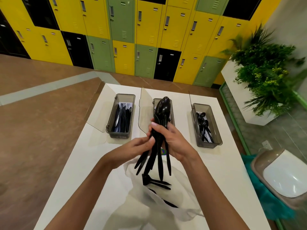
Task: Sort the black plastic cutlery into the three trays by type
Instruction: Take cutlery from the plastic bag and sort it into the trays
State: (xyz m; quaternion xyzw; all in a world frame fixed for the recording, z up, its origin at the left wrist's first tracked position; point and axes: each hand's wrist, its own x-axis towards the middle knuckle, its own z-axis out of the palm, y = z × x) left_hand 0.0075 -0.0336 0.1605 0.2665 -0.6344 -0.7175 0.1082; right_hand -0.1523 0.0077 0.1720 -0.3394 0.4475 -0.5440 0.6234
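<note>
1. The right grip [172, 140] is wrapped round a bundle of black cutlery [162, 113], with the thumb laid across its front. It holds the bundle above the tabletop [224, 171], spoon bowls at the top and handles fanning downward.
2. The left grip [132, 147] meets the bundle from the left, its fingertips pinching the handles just below the right thumb.
3. Under the bundle a white plastic bag [182, 188] lies crumpled on the tabletop. A loose black piece [146, 180] and a few more dark pieces rest on it.
4. Three smoky see-through trays stand in a row at the far side, their clear lids swung open.
   - The left tray [118, 135] holds long black pieces; I cannot tell their type.
   - The middle tray [172, 112] is mostly hidden behind the bundle.
   - The right tray [209, 144] holds spoons.
5. Beyond the tabletop is a wall of yellow, green and black lockers [149, 30]. A leafy plant [265, 72] stands to the right, and nearer on that side is a bin [282, 176] with a white lid.
</note>
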